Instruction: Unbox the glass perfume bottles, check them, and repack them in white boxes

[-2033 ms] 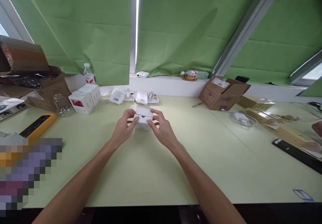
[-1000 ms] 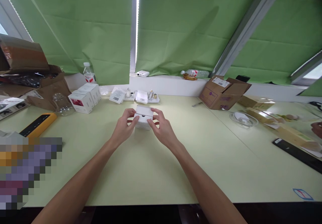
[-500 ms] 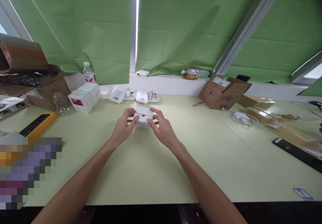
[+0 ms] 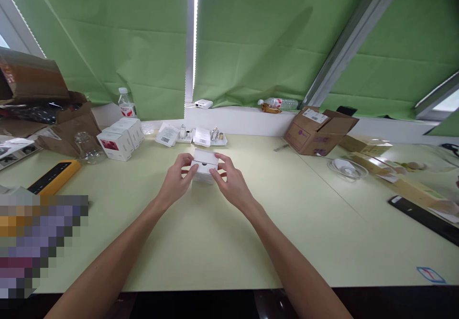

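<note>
Between my two hands is a small white carton (image 4: 204, 168), its flap raised at the back and a dark half-round notch in its front edge. My left hand (image 4: 178, 175) grips the carton's left side, thumb at the front corner and fingers behind. On the right side my right hand (image 4: 231, 179) holds it the same way. What the carton contains does not show. Just beyond it lie white trays (image 4: 223, 142) with small bottles and a labelled white packet (image 4: 202, 137).
White boxes (image 4: 120, 139) and a clear plastic jar (image 4: 88, 149) stand to the left, near a yellow-and-black power strip (image 4: 55, 177). An open cardboard box (image 4: 315, 132) sits back right, with a coiled white cable (image 4: 347, 170) before it. A black bar (image 4: 423, 219) lies far right.
</note>
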The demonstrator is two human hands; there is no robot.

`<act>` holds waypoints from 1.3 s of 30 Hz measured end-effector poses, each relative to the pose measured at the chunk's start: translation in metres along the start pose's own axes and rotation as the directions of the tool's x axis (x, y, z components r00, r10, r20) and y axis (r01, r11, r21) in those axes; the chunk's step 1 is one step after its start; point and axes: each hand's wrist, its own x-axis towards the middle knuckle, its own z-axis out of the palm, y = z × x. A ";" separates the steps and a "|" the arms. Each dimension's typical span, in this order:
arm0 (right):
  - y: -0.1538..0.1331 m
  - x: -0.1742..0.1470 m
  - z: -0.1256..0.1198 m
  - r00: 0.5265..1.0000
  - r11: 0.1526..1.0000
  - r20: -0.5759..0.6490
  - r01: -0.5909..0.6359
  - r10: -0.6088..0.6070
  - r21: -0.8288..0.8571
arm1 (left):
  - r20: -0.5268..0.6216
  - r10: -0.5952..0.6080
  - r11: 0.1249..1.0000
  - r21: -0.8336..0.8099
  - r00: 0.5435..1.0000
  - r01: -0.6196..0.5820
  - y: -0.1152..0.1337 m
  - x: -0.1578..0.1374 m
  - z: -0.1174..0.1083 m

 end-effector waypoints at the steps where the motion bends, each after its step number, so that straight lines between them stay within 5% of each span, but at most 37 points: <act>1: 0.000 0.000 0.000 1.000 1.000 0.000 0.001 -0.001 0.001 | -0.002 0.000 1.000 0.001 1.000 0.000 0.000 0.000 0.000; 39: 0.000 0.000 0.000 1.000 1.000 0.002 0.004 -0.004 -0.010 | 0.002 0.000 1.000 -0.001 1.000 0.000 0.001 0.000 0.000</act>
